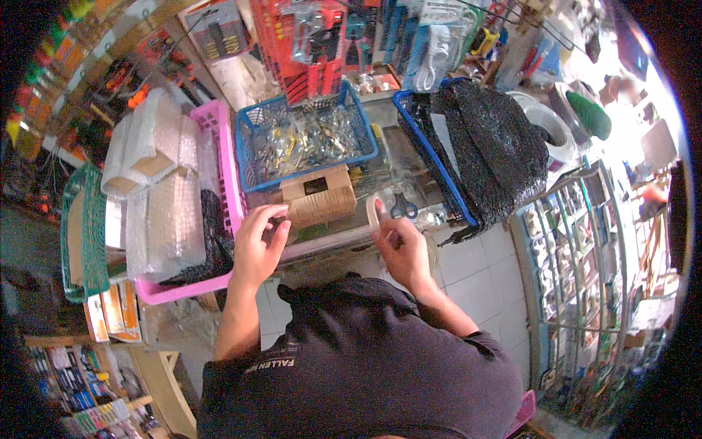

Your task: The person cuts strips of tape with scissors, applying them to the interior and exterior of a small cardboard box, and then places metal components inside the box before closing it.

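Observation:
A brown cardboard box lies on the counter in front of me, with a dark rectangular opening in its raised flap. My left hand is at the box's left end, thumb and fingers apart; whether the fingertips touch the cardboard is hard to tell. Just right of the box, my right hand holds a roll of tape up on its edge. Dark-handled scissors lie on the counter beyond that hand.
Behind the box stands a blue basket of small bagged metal parts. Bubble-wrapped parcels fill a pink basket on the left. To the right, a blue-rimmed basket holds black bubble wrap. Packaged tools hang above.

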`<state>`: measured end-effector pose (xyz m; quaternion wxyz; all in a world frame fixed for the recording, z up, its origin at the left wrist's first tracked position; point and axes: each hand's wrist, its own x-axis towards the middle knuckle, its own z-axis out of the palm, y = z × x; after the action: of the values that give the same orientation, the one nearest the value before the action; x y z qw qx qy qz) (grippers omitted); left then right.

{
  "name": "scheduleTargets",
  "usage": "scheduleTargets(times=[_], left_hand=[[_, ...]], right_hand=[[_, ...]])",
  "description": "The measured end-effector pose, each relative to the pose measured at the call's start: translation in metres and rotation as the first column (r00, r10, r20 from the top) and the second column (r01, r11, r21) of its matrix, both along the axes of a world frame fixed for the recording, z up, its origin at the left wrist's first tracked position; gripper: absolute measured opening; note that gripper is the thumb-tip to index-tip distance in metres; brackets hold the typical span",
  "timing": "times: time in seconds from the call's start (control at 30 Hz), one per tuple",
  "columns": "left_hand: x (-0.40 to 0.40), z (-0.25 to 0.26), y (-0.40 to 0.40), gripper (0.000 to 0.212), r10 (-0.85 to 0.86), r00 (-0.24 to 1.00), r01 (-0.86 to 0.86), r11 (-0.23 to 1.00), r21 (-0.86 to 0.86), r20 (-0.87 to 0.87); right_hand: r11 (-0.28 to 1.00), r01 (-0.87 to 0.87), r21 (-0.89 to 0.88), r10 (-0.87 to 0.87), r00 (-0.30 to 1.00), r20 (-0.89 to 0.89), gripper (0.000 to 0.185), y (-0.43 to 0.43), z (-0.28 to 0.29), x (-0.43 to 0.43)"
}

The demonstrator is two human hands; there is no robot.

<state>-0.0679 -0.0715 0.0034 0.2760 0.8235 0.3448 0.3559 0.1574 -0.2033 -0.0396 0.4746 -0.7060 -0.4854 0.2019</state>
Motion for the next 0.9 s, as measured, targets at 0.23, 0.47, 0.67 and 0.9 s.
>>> scheduleTargets(times=[0.23,0.47,0.67,0.9], left_hand=[[-0.008,0.005,0.007,0.038,-0.172,0.983,0.186,0.928,-0.324,0.069],[-0.013,0.009,0.008,0.050,-0.261,0.960,0.279,0.902,-0.330,0.098],[-0.015,0.005,0.010,0.044,-0.276,0.954,0.300,0.873,-0.384,0.118],[-0.012,-0.004,0.012,0.024,-0.221,0.955,0.289,0.849,-0.442,0.200]], right_hand=[[0.936,-0.351,0.032,0.320,0.809,-0.493,0.022,0.001,0.014,-0.043],[0.853,-0.517,0.067,0.515,0.814,-0.270,0.020,0.018,0.024,-0.057],[0.838,-0.543,0.051,0.538,0.807,-0.244,0.021,0.028,0.020,-0.063],[0.845,-0.523,0.112,0.532,0.805,-0.261,0.020,0.029,0.011,-0.065]])
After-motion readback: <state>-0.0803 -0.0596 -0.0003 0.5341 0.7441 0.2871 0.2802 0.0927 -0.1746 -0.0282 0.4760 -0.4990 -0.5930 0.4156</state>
